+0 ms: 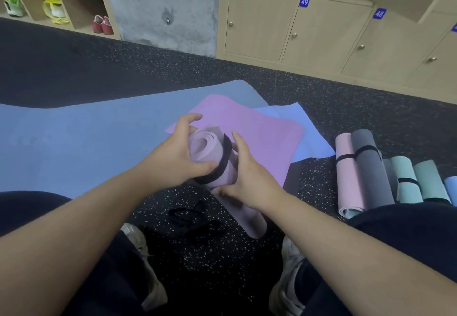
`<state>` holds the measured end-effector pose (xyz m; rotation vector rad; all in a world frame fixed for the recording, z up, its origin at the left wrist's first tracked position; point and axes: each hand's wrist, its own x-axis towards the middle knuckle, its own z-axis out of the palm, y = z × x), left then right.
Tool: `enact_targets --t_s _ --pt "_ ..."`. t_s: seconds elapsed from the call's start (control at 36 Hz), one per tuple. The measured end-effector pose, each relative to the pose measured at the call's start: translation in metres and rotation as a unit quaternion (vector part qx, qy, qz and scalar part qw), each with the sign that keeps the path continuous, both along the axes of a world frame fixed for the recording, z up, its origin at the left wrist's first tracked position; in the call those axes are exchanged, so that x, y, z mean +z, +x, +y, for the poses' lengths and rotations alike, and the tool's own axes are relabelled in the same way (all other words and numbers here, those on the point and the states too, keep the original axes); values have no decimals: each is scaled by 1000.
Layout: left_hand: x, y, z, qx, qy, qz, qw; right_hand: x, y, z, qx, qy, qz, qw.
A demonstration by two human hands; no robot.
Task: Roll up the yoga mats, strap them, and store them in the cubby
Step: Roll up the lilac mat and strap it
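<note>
A rolled lilac yoga mat (205, 151) is held up off the floor between my hands, its spiral end facing me. A black strap (222, 159) circles it near that end. My left hand (178, 152) grips the end of the roll, thumb on the strap. My right hand (249, 179) holds the roll's body from the right. Spare black straps (195, 219) lie on the floor below. A pink mat (262, 132) and two blue mats (99, 137) lie flat behind.
Several rolled, strapped mats (366, 167) lie on the speckled floor to my right. Numbered wooden lockers (321, 33) line the far wall, open shoe cubbies (61, 1) stand at far left, a concrete pillar (160, 6) between. My knees and shoes fill the bottom.
</note>
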<state>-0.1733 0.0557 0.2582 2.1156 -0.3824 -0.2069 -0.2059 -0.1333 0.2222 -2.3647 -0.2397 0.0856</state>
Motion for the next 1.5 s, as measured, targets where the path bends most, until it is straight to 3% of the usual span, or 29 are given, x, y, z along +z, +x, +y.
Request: enact_targets --t_s 0.28,0.44,0.61,0.78,0.94,1.08,1.22,1.31,1.42,1.5 --pt "-14 -5 -10 -22 37 -8 999 -9 -11 -8 9 -51 -30 998" --pt "-21 -5 -19 -50 56 -5 997 -8 -10 -24 19 -173 -62 983" --pt "-25 -2 -25 -60 25 -1 998 -13 -13 -33 24 -215 -120 969" --pt "-39 -2 -32 -35 -33 1 999 -16 -14 -47 2 -229 -116 967" --pt "-54 0 -46 -9 -66 4 998 -22 -15 -59 30 -230 -245 941" --pt "-59 0 -52 -8 -98 8 995 -28 -17 -65 58 -220 -254 940" --pt "-66 -5 -53 -34 -57 -26 997 -32 -21 -75 51 -205 -214 954" --pt "-75 -9 -53 -3 -20 -58 998 -35 -25 -79 36 -195 -196 960" --pt "-83 -9 -45 -17 48 -135 990 -36 -25 -82 30 -185 -183 965" --pt "-85 -9 -43 -32 90 -239 966 -35 -23 -84 32 -184 -177 966"
